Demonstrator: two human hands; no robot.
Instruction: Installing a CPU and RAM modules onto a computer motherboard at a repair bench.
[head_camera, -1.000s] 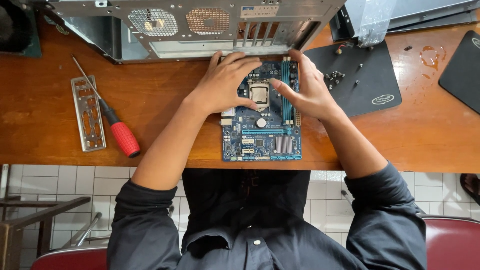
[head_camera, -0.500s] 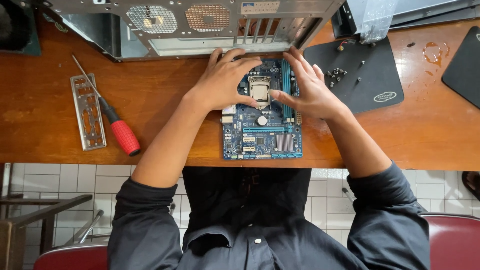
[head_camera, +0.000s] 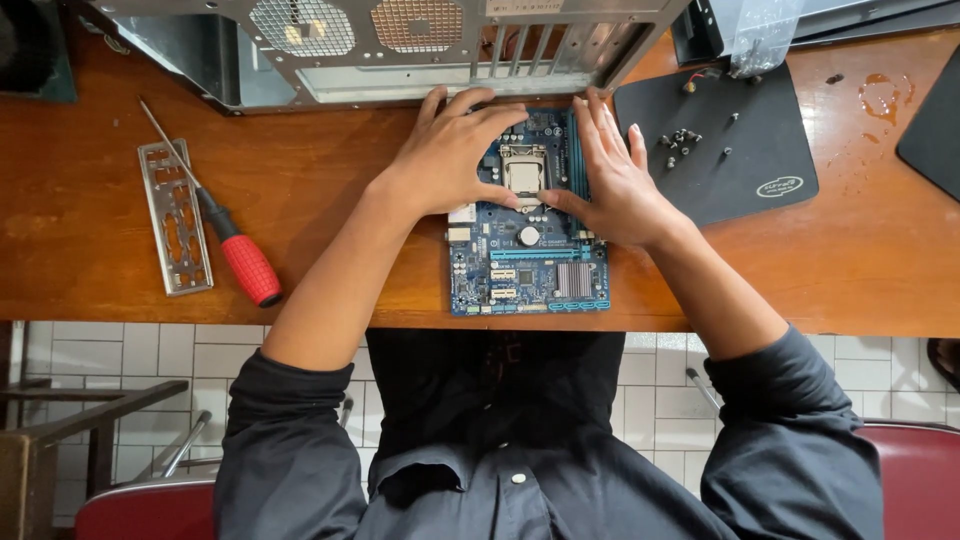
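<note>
A blue rectangular computer circuit board (head_camera: 528, 262) lies flat on the brown wooden tabletop (head_camera: 330, 190), its near edge at the tabletop's front rim. The left hand (head_camera: 450, 155) rests on the board's upper left part, fingers spread and curled loosely, thumb touching the square silver processor socket (head_camera: 524, 175). The right hand (head_camera: 615, 180) lies open and flat along the board's right side, thumb tip at the socket. A grey perforated metal computer case (head_camera: 400, 45) stands just behind. Left of the board lie a red-handled screwdriver (head_camera: 240, 262) and a silver metal port plate (head_camera: 175, 217). Small dark screws (head_camera: 680, 140) sit on a black mat (head_camera: 740, 170).
</note>
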